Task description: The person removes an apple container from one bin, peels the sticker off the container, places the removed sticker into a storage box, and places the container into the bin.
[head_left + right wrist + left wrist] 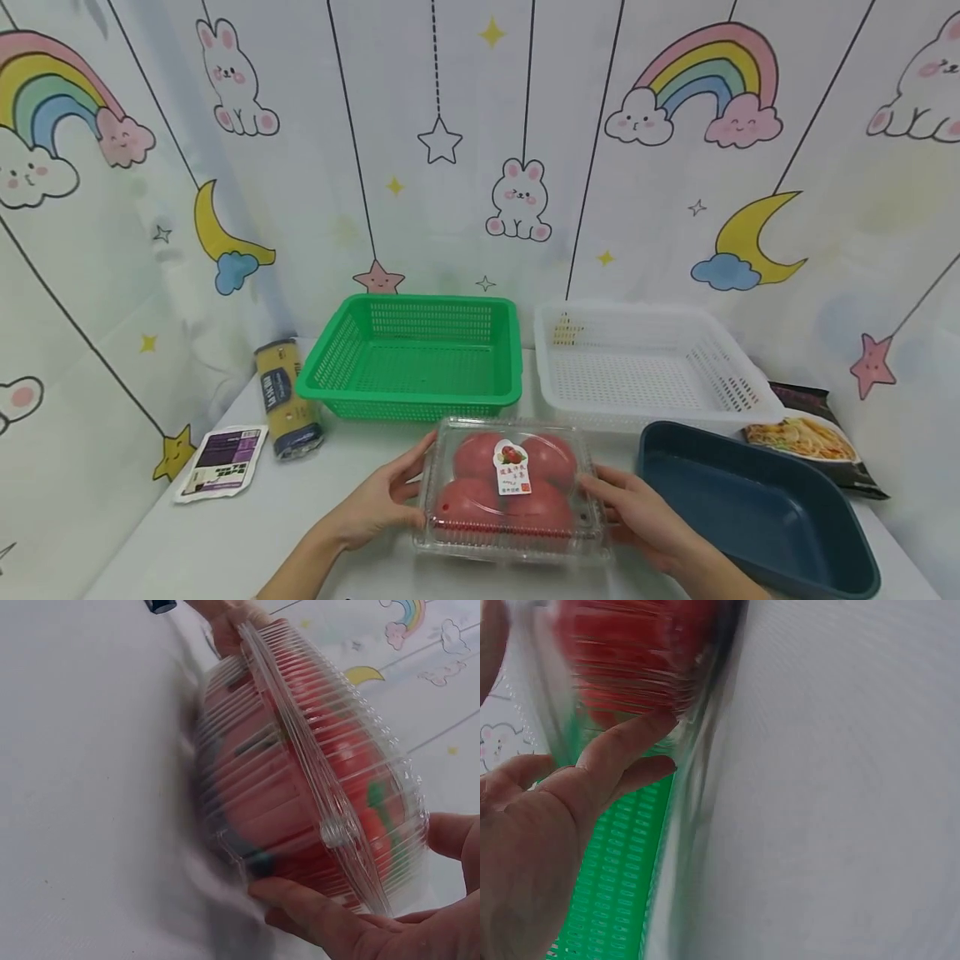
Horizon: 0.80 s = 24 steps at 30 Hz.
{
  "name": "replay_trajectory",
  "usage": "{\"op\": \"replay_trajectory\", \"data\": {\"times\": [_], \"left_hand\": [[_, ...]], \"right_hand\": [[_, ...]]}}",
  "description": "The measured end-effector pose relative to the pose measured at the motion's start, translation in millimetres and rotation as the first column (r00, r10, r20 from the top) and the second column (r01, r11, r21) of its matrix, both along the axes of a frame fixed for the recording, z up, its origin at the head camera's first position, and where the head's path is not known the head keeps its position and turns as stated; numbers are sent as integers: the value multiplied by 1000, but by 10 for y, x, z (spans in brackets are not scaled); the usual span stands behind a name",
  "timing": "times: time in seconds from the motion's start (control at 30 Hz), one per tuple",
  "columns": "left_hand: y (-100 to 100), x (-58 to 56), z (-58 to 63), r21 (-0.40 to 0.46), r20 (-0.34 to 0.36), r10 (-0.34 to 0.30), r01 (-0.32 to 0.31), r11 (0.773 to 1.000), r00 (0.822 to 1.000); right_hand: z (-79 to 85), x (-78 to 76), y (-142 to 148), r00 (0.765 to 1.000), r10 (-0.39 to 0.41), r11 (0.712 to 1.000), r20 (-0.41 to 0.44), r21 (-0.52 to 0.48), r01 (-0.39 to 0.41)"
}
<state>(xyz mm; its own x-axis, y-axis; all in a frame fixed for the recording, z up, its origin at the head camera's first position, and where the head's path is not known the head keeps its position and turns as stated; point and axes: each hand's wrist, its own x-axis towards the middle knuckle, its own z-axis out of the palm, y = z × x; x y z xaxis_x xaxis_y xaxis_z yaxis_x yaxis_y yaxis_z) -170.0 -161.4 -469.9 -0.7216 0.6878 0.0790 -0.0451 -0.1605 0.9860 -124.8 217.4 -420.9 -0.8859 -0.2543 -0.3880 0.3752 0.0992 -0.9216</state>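
Note:
A clear plastic box of tomatoes [510, 492], with a white label on its lid, is held between both hands in the middle foreground. My left hand [386, 497] grips its left side, thumb at the front corner. In the left wrist view the left fingers [626, 746] lie along the ribbed wall. The right hand [637, 512] grips the opposite side. In the right wrist view the box [300, 772] stands close over the table, right fingertips [289, 896] at its lower edge and the thumb near the lid. Several red tomatoes show through the plastic.
Behind the box stand a green basket [337, 390] and a white basket [551, 392]. A dark blue tray [750, 508] is at the right, beside a noodle packet [847, 475]. At the left lie a yellow pack [281, 392] and a purple-white sachet [225, 462]. A patterned curtain [465, 217] hangs behind.

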Motion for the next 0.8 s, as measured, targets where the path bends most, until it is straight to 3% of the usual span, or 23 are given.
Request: {"op": "replay_trajectory", "data": {"times": [0.5,0.67,0.8], "left_hand": [[-42,-36,0,-56,-8,1,-2,998,1000],[-90,-43,43,-99,-24,9,-11,995,1000],[-124,-56,77,-107,-69,55,-62,992,996]], "right_hand": [[21,-20,51,1000,6,1000,-4,-9,-6],[183,-55,121,1000,1,1000,-30,2,-1],[388,-111,191,998,-17,1000,-53,14,18]]}}
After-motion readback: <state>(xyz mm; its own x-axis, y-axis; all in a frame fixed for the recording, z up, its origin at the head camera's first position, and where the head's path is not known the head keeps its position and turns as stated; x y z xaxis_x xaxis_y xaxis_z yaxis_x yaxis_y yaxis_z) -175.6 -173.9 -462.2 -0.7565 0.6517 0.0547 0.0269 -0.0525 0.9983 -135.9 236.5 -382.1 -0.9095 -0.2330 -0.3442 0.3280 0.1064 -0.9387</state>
